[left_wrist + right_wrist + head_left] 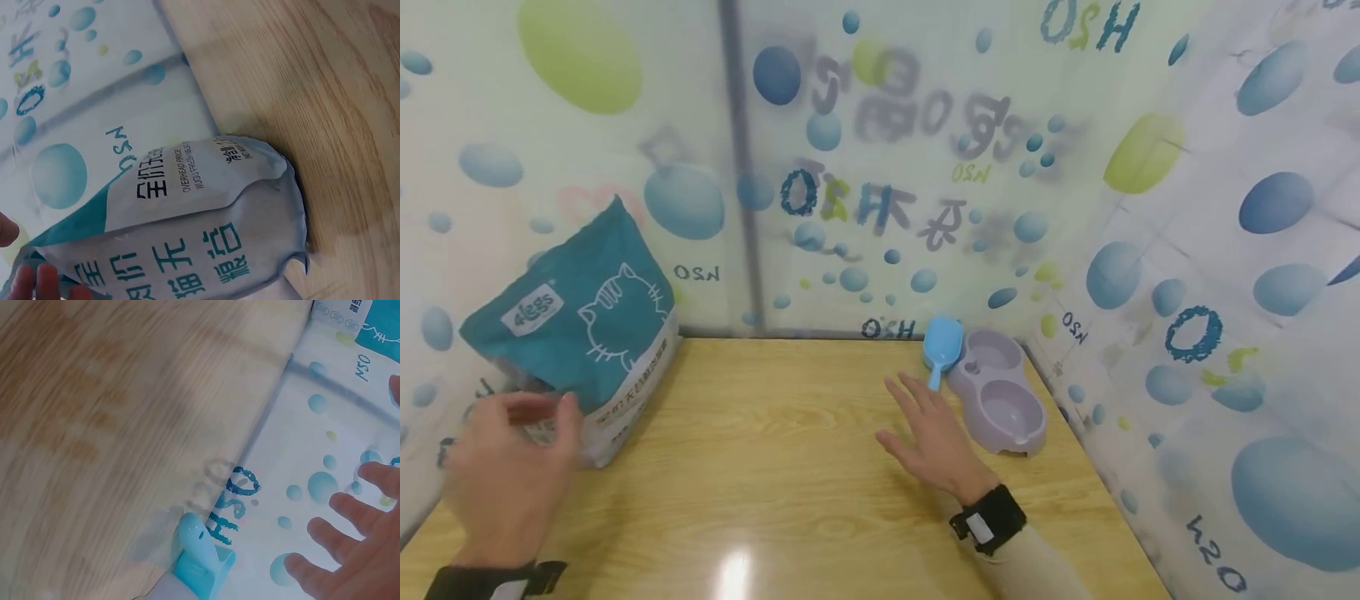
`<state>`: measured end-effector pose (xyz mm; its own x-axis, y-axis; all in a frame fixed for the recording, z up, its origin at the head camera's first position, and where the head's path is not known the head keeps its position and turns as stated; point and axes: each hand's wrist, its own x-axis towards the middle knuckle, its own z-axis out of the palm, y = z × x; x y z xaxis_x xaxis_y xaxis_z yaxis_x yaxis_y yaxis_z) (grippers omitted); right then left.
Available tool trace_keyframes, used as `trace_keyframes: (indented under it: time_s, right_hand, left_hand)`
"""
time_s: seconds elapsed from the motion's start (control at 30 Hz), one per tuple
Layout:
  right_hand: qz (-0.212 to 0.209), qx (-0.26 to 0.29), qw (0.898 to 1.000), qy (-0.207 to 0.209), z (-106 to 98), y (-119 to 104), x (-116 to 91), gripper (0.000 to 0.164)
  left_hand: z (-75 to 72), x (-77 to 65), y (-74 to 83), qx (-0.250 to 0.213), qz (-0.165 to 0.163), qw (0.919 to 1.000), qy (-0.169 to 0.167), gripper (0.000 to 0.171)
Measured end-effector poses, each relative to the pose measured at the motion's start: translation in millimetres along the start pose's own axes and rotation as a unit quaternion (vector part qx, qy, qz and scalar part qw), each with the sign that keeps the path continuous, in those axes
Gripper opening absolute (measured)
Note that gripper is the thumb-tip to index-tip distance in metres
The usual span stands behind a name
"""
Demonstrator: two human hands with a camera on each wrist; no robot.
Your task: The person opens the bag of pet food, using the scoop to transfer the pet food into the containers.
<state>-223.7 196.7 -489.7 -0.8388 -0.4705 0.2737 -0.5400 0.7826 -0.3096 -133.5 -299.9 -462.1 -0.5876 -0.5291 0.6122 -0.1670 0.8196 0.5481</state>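
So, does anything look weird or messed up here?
Yes: the teal-and-white bag on the left looks askew in the head view, its top edge slanting down to the left. Some lettering on the patterned backdrop looks odd too, because it reads backwards. I see nothing spilled or broken.

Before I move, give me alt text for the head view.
A person's left hand is in front of a teal-and-white cat-print bag on a wooden table; the right hand, spread open, is near a blue scoop and purple double bowl.
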Motion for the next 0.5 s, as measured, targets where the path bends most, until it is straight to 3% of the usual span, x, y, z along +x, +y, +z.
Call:
trace_keyframes:
  time_s: [0.1, 0.2, 0.4, 0.5]
  right_hand:
    - [0.002, 0.01, 1.0, -0.009, 1.5, -1.8, 1.1, 0.084]
    - [-0.001, 0.011, 1.0, -0.007, 3.0, -2.9, 2.4, 0.083]
    - [-0.024, 0.016, 1.0, 0.005, 5.1, -5.3, 6.8, 0.082]
    - [-0.032, 0.022, 0.999, 0.008, 5.5, -7.5, 9.2, 0.082]
  left_hand:
    - [-1.5, 1.9, 1.6, 0.016, -0.078, 0.9962, -0.036, 0.054]
    - [-1.1, 4.8, 0.7, 0.011, -0.109, 0.9923, -0.058, 0.067]
    - [5.9, 10.9, -7.8, -0.015, -0.08, 0.9951, -0.056, 0.085]
    - [8.4, 16.9, -10.5, -0.032, -0.087, 0.9934, -0.067, 0.087]
